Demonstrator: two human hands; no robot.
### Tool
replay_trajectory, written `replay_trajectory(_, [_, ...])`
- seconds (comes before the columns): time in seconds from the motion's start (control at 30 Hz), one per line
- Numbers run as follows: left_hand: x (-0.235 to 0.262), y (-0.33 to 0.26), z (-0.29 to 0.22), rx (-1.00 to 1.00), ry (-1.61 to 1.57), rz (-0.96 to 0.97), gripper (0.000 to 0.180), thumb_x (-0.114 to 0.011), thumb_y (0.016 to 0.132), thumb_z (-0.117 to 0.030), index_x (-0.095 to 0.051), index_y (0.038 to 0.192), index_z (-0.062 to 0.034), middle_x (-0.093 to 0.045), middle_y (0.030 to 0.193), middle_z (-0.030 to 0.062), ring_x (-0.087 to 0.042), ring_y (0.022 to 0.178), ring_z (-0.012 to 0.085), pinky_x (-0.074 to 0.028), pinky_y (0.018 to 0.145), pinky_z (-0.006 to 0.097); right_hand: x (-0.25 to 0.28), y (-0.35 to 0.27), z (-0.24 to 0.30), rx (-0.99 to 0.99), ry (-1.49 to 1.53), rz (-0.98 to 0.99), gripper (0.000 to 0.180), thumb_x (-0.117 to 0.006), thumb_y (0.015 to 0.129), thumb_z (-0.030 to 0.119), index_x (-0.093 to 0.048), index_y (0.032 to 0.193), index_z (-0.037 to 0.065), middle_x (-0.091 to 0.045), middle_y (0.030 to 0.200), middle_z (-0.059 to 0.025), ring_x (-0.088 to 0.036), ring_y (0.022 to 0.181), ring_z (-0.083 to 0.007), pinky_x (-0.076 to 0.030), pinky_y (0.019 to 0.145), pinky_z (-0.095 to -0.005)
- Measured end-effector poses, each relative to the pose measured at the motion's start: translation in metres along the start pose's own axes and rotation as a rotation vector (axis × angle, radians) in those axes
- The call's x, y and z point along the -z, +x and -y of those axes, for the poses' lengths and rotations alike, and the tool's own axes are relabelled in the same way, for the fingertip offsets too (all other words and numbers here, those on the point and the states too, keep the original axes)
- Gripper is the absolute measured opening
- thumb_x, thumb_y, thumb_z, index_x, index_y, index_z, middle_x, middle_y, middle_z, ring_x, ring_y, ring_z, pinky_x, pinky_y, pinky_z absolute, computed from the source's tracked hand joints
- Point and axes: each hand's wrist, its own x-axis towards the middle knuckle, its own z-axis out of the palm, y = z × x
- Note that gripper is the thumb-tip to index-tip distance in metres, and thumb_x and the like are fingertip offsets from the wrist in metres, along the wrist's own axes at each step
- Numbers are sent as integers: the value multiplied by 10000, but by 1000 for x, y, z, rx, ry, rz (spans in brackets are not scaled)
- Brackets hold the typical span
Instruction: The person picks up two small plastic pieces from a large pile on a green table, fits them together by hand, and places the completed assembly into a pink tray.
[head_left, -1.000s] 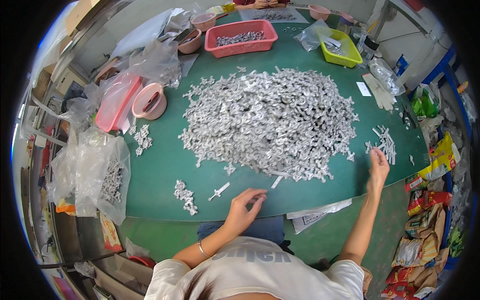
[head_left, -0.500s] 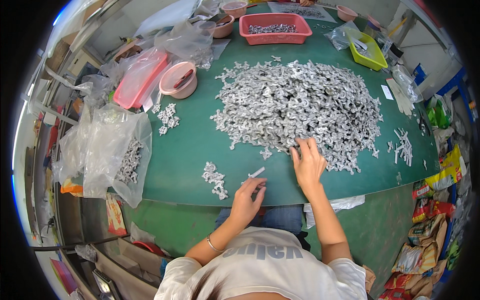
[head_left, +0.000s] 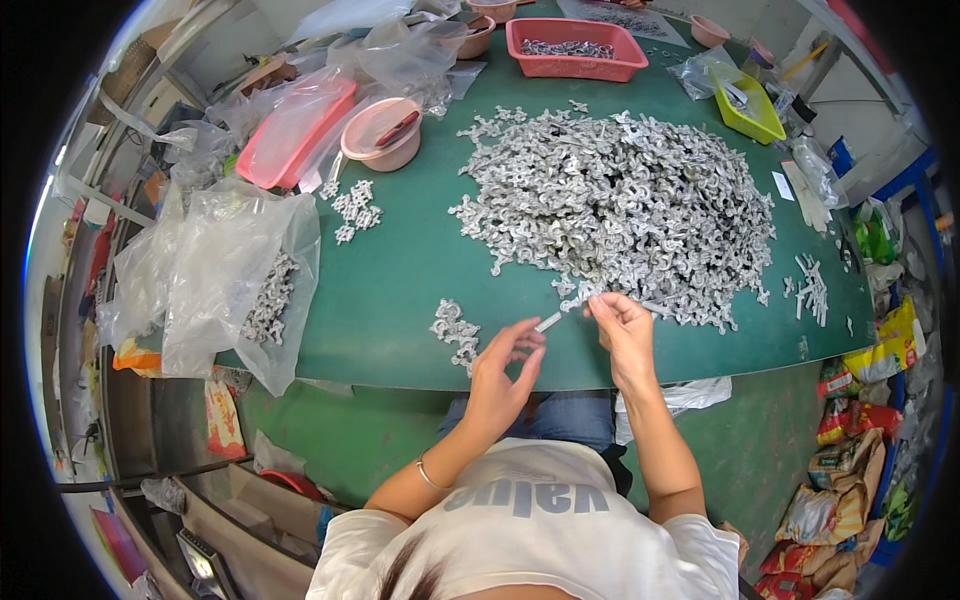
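Observation:
My left hand is closed, with a short pale grey stick sticking out past the fingertips. Close by on the right, my right hand pinches a small silver-grey metal part between thumb and fingers. The far end of the stick is near that part; I cannot tell whether they touch. Just beyond both hands rises a big heap of similar metal parts. A small cluster of these parts lies to the left of my left hand.
On the green table are a pink bowl, a red-pink basin of metal pieces and a yellow-green tray. Plastic bags cover the left side. Loose sticks and a glove lie at right.
My right hand has drawn back from the heap's near edge with a metal part. My left hand has come up with the stick, closer to the right. The whole view has shifted slightly.

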Motion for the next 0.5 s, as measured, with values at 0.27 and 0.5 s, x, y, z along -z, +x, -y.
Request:
replay_trajectory(0.27, [10, 5, -31, -60, -323, -34, 274, -569, 738, 86, -554, 1008, 37, -539, 945, 113, -556, 834, 145, -485, 695, 241, -21, -48, 20, -49, 175, 249, 69, -586, 798, 83, -559, 810, 21, -612, 752, -61, -471, 552, -17, -321, 461, -145])
replay_trajectory(0.5, [23, 10, -44, -94, -350, 15, 210, -541, 724, 139, -554, 931, 101, -519, 945, 156, -578, 791, 193, -507, 714, 269, -41, -56, 44, 213, 75, 132, 184, -575, 755, -55, -558, 938, -57, -594, 823, -84, -559, 747, -97, -437, 657, -200])
